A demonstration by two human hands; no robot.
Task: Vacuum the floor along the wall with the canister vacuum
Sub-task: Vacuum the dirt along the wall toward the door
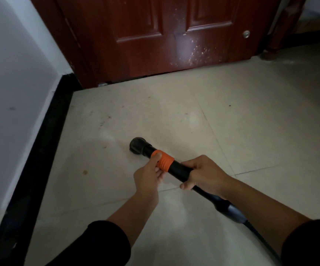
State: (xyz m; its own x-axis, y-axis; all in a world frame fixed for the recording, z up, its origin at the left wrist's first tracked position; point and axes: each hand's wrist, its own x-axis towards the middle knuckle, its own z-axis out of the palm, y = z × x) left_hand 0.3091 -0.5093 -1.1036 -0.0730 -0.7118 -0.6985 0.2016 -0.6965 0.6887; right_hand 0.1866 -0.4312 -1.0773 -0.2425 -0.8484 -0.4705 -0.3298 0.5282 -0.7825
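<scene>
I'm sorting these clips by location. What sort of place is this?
Probably a room or hallway in a home: a dark red panelled door, pale tiled floor, and white wall with black skirting.

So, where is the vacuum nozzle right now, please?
In the head view, the black nozzle is near centre, down by the tiled floor, just beyond the left hand gripping the orange collar, right of the black baseboard.

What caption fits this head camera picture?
Left hand and right hand hold the vacuum wand, nozzle near the floor, facing a red door.
</scene>
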